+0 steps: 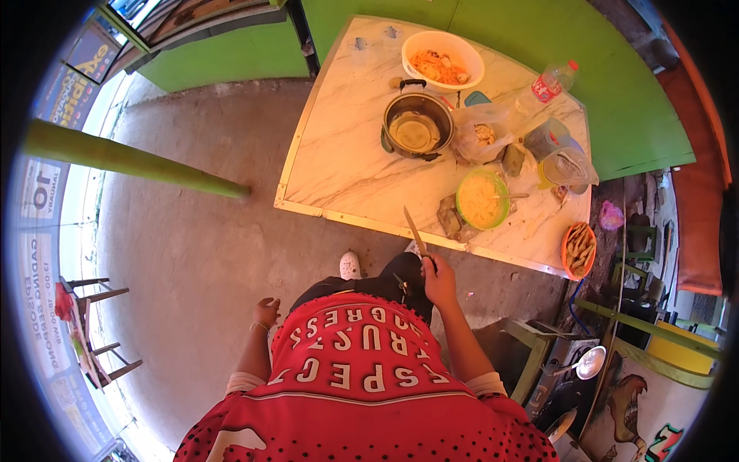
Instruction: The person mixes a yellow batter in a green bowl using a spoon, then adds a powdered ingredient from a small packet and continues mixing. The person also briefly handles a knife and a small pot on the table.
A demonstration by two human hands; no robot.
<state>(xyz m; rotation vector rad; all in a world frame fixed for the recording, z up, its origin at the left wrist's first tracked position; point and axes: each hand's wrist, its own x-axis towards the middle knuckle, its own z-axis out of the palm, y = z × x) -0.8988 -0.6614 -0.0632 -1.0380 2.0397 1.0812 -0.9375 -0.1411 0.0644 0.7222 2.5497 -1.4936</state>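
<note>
My right hand (439, 282) grips the handle of a kitchen knife (414, 228), its blade pointing at the near edge of a marble-patterned table (340, 167). Low at my left side, my left hand (267, 312) hangs with nothing in it and its fingers loosely apart. Nearest the knife on the table is a green bowl (506, 215) of pale batter with a spoon handle (515, 196) over its rim. Behind it stand a metal pot (391, 115) with dark handles and a plastic bag (465, 147) with some food inside.
A white basin (476, 52) of shredded orange vegetables and a plastic bottle (548, 86) stand farther back. At the right corner sits an orange basket (564, 267) of fried pieces. A green post (144, 164) rises on the left. A ladle (590, 364) and wok lie at lower right.
</note>
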